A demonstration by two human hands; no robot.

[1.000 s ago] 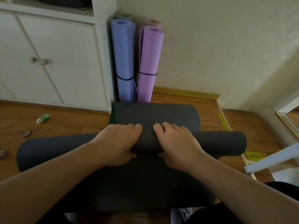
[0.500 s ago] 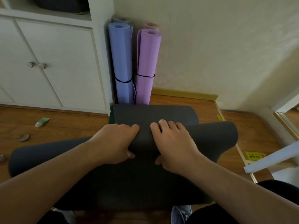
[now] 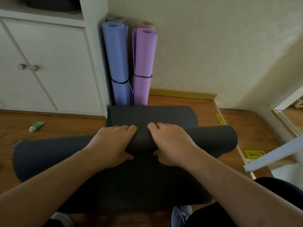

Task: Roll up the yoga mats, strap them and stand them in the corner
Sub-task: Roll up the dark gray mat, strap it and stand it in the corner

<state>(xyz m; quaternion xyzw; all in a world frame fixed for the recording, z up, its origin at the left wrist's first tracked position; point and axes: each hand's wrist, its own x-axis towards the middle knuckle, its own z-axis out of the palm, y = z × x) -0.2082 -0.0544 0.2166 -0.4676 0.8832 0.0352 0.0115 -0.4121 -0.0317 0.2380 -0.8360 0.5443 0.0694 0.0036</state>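
Note:
A dark grey yoga mat (image 3: 154, 115) lies on the wooden floor, partly rolled into a thick roll that runs left to right in front of me. My left hand (image 3: 113, 141) and my right hand (image 3: 170, 141) grip the middle of the roll side by side, fingers curled over its top and thumbs underneath. The flat unrolled end reaches toward the corner. There a blue rolled mat (image 3: 117, 61) and a purple rolled mat (image 3: 144, 63) stand upright, each bound by a black strap. Two more rolls peek out behind them.
A white cabinet (image 3: 54, 63) with two round knobs stands at the left, next to the corner. A small green tube (image 3: 36, 126) lies on the floor at the left. A white bar (image 3: 272, 154) and a yellow sticker (image 3: 254, 154) are at the right.
Both hands have rolled the grey mat a little farther toward the corner. The roll's right end has lifted and shifted back, and less flat mat shows ahead of it.

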